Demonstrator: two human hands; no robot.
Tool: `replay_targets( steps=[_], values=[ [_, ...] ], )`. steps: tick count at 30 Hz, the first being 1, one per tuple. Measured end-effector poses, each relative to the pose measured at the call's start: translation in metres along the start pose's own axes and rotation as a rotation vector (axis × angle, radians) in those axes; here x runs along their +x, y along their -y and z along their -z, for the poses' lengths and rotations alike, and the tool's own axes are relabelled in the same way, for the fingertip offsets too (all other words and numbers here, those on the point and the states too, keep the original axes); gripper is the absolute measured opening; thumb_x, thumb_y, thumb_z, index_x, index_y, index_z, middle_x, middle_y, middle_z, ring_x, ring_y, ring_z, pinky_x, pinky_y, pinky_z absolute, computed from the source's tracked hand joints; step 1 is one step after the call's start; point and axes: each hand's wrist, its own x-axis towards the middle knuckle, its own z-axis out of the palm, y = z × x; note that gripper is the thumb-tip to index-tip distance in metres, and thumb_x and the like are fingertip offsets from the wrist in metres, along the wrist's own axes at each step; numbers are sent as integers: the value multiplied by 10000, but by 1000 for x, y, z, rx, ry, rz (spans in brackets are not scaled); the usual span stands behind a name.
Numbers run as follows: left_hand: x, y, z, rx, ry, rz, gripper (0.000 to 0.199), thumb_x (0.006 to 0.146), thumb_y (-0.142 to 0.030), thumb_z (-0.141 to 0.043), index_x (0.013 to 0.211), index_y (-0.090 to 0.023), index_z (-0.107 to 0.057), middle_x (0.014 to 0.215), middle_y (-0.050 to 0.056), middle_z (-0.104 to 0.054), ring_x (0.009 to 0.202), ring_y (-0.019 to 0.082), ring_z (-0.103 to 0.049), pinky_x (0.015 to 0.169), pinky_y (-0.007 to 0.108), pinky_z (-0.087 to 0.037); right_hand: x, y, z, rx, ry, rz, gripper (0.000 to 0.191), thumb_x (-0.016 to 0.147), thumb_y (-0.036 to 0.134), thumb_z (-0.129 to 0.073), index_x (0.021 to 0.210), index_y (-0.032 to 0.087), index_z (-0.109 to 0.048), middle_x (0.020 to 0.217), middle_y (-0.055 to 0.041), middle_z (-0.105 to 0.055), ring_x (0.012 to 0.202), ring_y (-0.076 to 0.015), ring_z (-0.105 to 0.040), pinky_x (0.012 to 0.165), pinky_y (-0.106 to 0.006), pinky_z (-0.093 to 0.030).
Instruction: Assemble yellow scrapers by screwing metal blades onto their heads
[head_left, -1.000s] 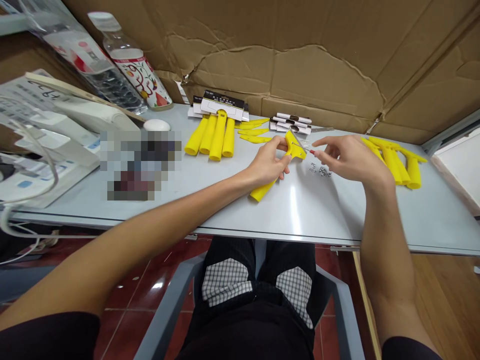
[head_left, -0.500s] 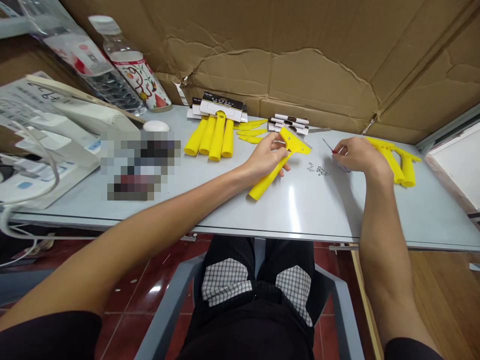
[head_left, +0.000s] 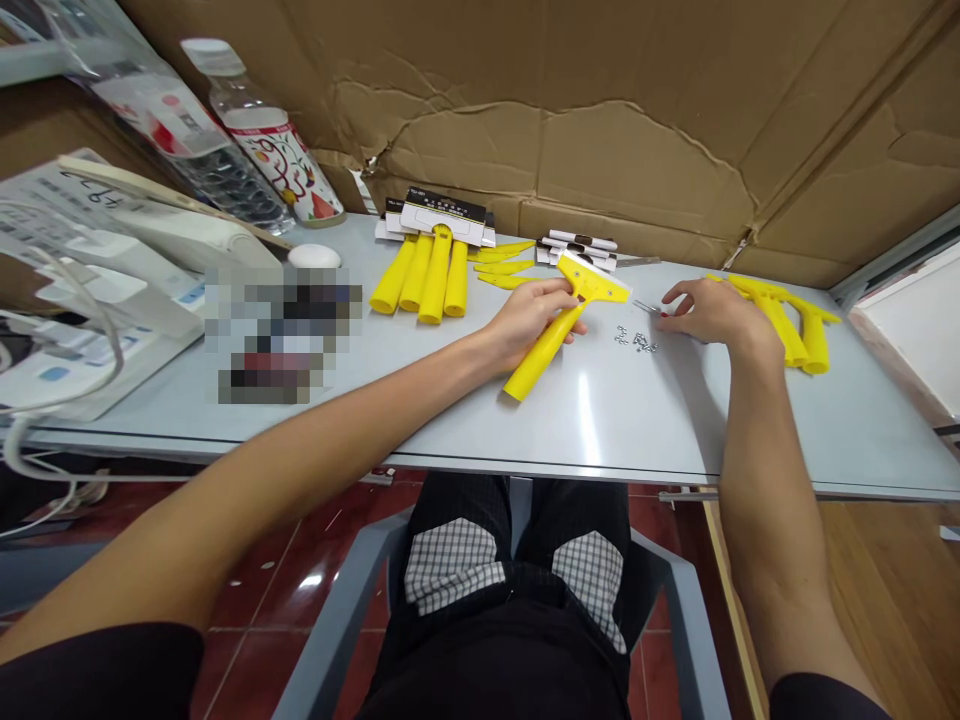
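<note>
My left hand (head_left: 536,318) is closed around a yellow scraper (head_left: 546,350), its wide head up and its round handle slanting down toward me. Screw holes show in the head. My right hand (head_left: 712,318) is low over the table, thumb and index finger somewhat apart, around what looks like a screwdriver; its thin metal shaft (head_left: 646,307) points left toward the scraper. Most of its handle is hidden under the hand. Several small silver screws (head_left: 641,342) lie in loose clusters between my hands.
Yellow scraper handles with black-and-white cards (head_left: 442,215) lie behind on the left, beside thin yellow pieces (head_left: 506,268) and small boxes (head_left: 581,245). More yellow scrapers (head_left: 814,345) lie at the right. Bottles (head_left: 281,160) and white devices (head_left: 202,235) stand at the left, cardboard (head_left: 600,150) behind.
My right hand has lowered and its thumb and index finger have spread. The metal shaft has tipped flatter, closer to the table. The scraper in my left hand has turned slightly and shifted right.
</note>
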Motion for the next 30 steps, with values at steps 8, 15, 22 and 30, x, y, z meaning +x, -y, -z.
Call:
replay_targets(
  steps=[8,15,22,30],
  values=[
    [4,1,-1,-111,-52,-47,374,899,-138,-659,1255,-231,-724,1243,85,-733,780,122,-696,686,269,-561,-28,50,4,361,-332,219,192,947,442,-718,915,256,-748,928,-89,-791,832,-276,-745,822,-496,-617],
    [5,7,3,49,-159,-153,469,801,-130,-813,1237,-241,-680,1305,86,-714,919,153,-706,802,301,-574,-37,94,-16,885,-10,305,480,960,680,-705,1191,259,-702,1048,-89,-798,846,-239,-784,632,-359,-632],
    [-4,9,2,262,-192,-243,636,706,-140,-941,1179,-261,-533,1199,43,-687,820,107,-662,797,283,-561,-27,85,-19,997,-62,235,341,943,539,-748,1162,281,-707,1035,-80,-793,949,-277,-812,750,-438,-709],
    [0,4,-4,49,-144,-123,747,906,-127,-705,1525,-389,-378,1231,64,-714,784,156,-754,785,360,-630,-27,85,-22,1023,-6,296,285,862,452,-817,1074,272,-757,1017,-73,-818,847,-265,-801,762,-470,-707]
  ],
)
